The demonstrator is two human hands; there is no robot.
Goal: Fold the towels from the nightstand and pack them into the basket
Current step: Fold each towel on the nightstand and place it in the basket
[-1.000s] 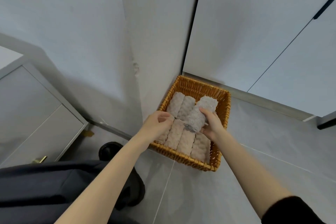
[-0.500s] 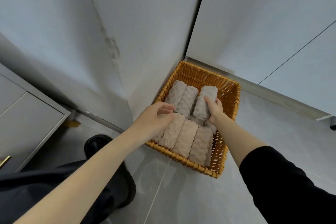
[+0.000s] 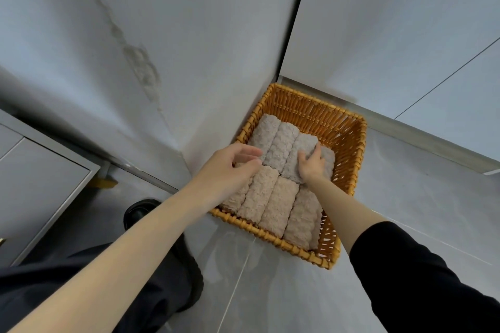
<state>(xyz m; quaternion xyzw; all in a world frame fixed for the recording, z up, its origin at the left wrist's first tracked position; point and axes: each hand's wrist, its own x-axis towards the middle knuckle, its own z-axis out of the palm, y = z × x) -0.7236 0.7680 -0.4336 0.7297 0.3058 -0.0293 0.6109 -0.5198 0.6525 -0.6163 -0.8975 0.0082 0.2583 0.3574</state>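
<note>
An orange wicker basket stands on the floor in a wall corner. Several rolled beige towels lie in it in two rows, such as one in the near row. My right hand rests flat on the third rolled towel of the far row, fingers spread over it, pressing it down beside its neighbours. My left hand hovers over the basket's left edge with fingers loosely curled and nothing in it. A gap remains at the far right of the basket.
A grey nightstand with a drawer front stands at the left. White walls meet just behind the basket, with cabinet panels to the right. My dark shoe and trouser leg are on the grey tiled floor.
My right hand has lowered the rolled towel into the far row and now lies flat on it. The camera has moved closer to the basket. My left hand stayed near the left edge.
</note>
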